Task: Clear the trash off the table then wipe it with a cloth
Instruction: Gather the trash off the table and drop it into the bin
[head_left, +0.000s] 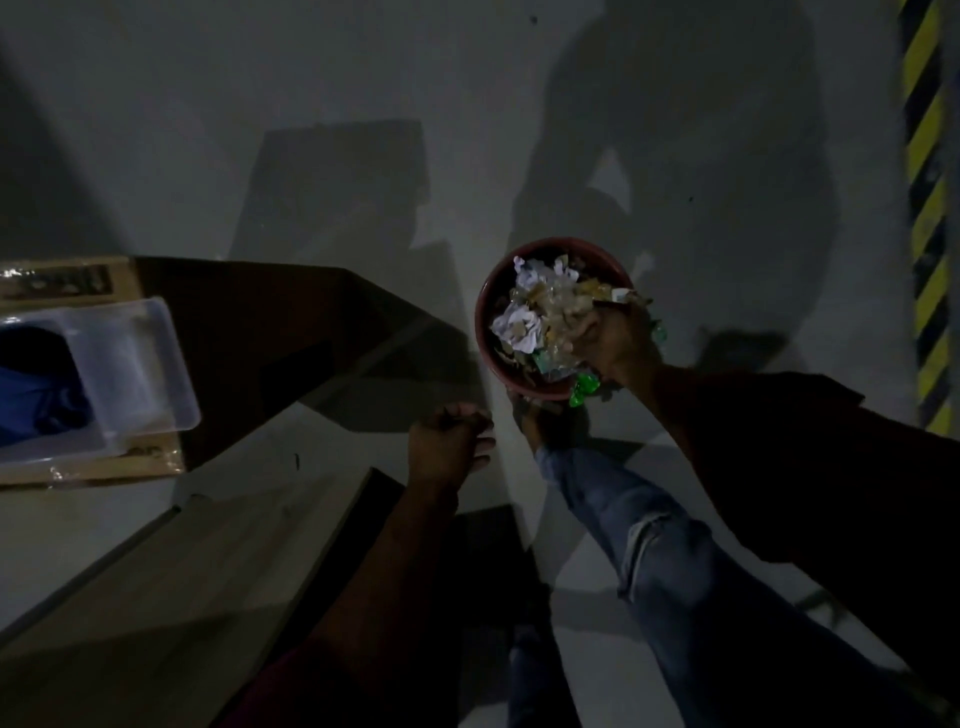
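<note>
Dim, underexposed head view. Nearest: a leg in faded blue jeans (649, 545), rough denim with a pale worn crease, steps forward over the pale smooth floor (311, 78). Low left is a flat tan table (171, 571), matte, with a straight edge running diagonally up to a corner near the left hand.

Left hand (449, 447) hangs just past that table corner, fingers curled into a loose fist, holding nothing, clear of every surface. Dark sleeve behind it.

Right hand (610, 340) reaches down over the near rim of a round reddish-brown bin (485, 332). Fingers are bent into the trash (540, 312), gripping or pressing a clump; which one is hard to tell in the dark. The trash is crumpled white paper, crinkly clear plastic and shiny green wrapper bits, heaped to the rim, with some green pieces spilling at the near edge by the wrist. The bin stands on the floor just beyond the foot.

Left side: a translucent plastic tub (135, 364), rounded corners, holding blue cloth (31, 395), sits on a brown cardboard box (78, 280) with glossy tape. A dark brown panel lies between the tub and the bin.

Farther out the floor is open and shadowed. A yellow-black striped post (927, 182) stands at the far right edge.
</note>
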